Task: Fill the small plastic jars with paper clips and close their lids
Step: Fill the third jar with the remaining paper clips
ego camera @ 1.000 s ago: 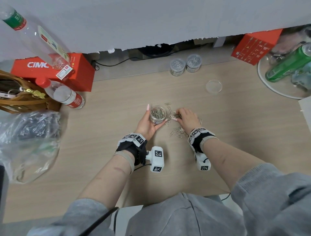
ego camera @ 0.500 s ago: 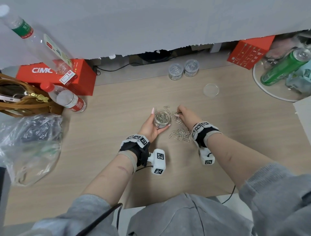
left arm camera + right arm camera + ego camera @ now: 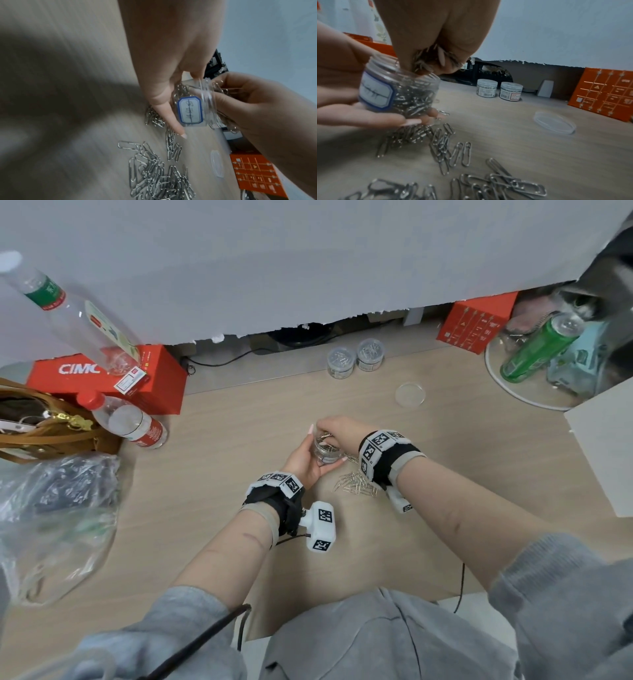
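My left hand [image 3: 303, 458] grips a small clear plastic jar [image 3: 324, 451] [image 3: 190, 112] [image 3: 397, 93] with a blue-edged white label, lifted a little off the table and nearly full of paper clips. My right hand [image 3: 337, 431] [image 3: 435, 59] pinches a bunch of paper clips [image 3: 423, 63] over the jar's open mouth, fingertips dipping into it. Loose paper clips [image 3: 356, 484] [image 3: 154, 173] [image 3: 447, 148] lie on the table beneath and to the right. The jar's clear lid [image 3: 410, 394] [image 3: 554, 124] lies flat farther right.
Two lidded jars of clips [image 3: 354, 361] [image 3: 498, 90] stand at the back. Red boxes [image 3: 102, 376] [image 3: 476, 321], bottles [image 3: 133, 426], a brown bag [image 3: 37, 422] and a plastic bag [image 3: 54, 522] crowd the left. A round tray [image 3: 507, 385] with a green can [image 3: 537, 349] sits right.
My right hand has lifted from the loose clips on the table and moved left over the jar with a bunch of clips. The left hand has raised the jar slightly.
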The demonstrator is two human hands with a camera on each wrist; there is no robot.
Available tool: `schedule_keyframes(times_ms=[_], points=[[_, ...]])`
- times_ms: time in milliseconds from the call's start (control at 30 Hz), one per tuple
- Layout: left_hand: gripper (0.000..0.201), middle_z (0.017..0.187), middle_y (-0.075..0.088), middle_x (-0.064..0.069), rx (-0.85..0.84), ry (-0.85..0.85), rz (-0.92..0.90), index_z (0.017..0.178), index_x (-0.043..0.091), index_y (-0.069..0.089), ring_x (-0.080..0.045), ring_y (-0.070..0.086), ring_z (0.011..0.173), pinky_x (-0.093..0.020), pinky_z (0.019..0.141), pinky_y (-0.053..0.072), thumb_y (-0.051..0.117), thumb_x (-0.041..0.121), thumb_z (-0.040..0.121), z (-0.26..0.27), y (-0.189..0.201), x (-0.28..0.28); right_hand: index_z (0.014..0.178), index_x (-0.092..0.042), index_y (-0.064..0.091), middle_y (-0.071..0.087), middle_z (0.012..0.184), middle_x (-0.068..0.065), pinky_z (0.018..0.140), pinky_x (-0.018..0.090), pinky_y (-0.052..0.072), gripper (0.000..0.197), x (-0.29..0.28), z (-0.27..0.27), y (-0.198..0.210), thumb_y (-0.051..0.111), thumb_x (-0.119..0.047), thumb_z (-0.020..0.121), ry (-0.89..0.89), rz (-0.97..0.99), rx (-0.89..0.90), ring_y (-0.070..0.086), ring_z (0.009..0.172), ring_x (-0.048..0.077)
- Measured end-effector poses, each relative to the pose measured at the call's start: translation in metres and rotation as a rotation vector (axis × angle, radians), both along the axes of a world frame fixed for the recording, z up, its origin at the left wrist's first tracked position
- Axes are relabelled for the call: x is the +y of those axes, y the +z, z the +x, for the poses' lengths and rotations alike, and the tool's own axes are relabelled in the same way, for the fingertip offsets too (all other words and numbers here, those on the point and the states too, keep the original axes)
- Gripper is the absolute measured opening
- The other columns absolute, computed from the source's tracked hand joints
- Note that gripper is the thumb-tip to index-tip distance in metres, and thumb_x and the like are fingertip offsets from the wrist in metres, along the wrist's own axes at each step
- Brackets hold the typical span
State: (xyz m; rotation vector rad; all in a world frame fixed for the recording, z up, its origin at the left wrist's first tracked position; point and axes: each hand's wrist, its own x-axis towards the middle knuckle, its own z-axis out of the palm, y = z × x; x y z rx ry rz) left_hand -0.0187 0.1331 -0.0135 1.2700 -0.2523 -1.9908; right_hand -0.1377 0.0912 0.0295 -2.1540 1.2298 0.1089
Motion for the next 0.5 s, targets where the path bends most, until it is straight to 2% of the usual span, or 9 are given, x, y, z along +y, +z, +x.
schedule_keyframes(times_ms=[167,333,500], points=[[0.037,0.084,0.071,-0.01,0.044,0.042,0.017,0.103,0.014,0.056,-0.026,0.064,0.089,-0.041,0.079,0.054,0.026,0.036,0.102,0.0013,-0.005,0.0016,0.104,-0.001,0.062,0.055,0.11,0.017,0.091,0.035,0.04,0.023,-0.0012,0.0028,-0.0005,0.058,0.001,0.081,-0.018,0.011,-0.045,0.053,0.104,0.03],[0.039,0.077,0.072,-0.01,0.059,0.076,0.044,0.102,0.012,0.054,-0.023,0.07,0.074,-0.04,0.072,0.056,0.023,0.035,0.103,0.0016,-0.0053,0.0008,0.1,-0.005,0.064,0.059,0.107,0.014,0.09,0.029,0.038,0.024,0.0015,0.0017,-0.0062,0.059,0.003,0.078,-0.056,0.007,-0.096,0.055,0.102,0.026],[0.044,0.085,0.072,-0.012,0.045,0.098,0.052,0.107,0.007,0.055,-0.026,0.066,0.088,-0.043,0.079,0.053,0.025,0.039,0.101,-0.002,-0.0079,-0.0011,0.095,-0.002,0.068,0.066,0.1,0.014,0.089,0.034,0.044,0.019,0.0012,-0.0039,-0.0037,0.059,0.003,0.079,-0.078,0.036,-0.169,0.06,0.096,0.027]])
